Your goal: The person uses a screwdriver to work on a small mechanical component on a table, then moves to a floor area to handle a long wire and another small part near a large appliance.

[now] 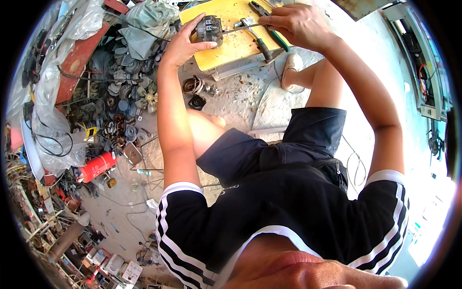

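Left hand clamped on a dark breaker, fingers over its top and thumb under, holding it on the yellow desk; right hand closed on a screwdriver, shaft pointing left with tip at the breaker's right side; hands apart, breaker between them; wrench and green-handled pliers lie on the desk just below the right hand; shoe on the floor beside the desk; scrap pile to the left: fan blades, wire coils, red cylinder.
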The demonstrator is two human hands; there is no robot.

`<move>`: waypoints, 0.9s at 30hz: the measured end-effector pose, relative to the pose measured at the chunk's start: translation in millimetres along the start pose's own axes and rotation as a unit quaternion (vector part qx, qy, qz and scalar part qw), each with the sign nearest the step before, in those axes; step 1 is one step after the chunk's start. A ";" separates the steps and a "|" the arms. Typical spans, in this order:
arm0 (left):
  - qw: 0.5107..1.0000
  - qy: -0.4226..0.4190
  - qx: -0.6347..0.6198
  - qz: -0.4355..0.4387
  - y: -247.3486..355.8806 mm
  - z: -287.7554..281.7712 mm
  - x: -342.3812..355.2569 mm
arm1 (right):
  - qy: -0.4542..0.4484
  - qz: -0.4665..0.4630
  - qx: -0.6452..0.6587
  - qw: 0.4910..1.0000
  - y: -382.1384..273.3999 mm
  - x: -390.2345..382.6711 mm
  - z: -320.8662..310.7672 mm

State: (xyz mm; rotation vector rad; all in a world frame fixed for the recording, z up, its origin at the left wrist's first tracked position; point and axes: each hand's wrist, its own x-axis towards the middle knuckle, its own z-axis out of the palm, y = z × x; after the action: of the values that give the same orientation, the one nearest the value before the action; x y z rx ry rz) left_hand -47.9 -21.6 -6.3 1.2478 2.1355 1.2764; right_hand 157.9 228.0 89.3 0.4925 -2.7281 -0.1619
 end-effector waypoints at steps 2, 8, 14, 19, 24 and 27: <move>1.000 0.005 0.012 0.010 2.1 -1.6 -0.9 | -0.052 0.106 0.168 0.979 6.8 -17.0 28.7; 0.999 0.011 0.022 0.031 5.5 0.7 0.8 | -0.158 0.304 0.560 0.755 -8.8 -45.4 58.8; 1.000 0.007 -0.010 -0.009 10.1 2.3 -2.6 | 0.044 0.447 0.563 0.694 -49.8 -58.6 66.8; 1.000 0.012 -0.008 -0.002 6.3 4.5 -2.2 | -0.012 0.404 0.409 0.818 -54.3 -60.8 45.5; 1.000 0.016 0.008 -0.005 1.1 2.8 -2.5 | -0.050 0.344 0.282 0.894 -63.9 -50.2 25.0; 1.000 0.013 0.002 -0.002 0.9 5.7 0.8 | -0.045 0.344 0.261 0.901 -64.4 -47.3 25.4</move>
State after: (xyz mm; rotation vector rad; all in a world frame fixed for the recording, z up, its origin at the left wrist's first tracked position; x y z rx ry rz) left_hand -44.0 -17.8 -8.4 1.2342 2.1589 1.2945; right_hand 210.2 186.1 38.8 -0.3875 -2.8277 0.7569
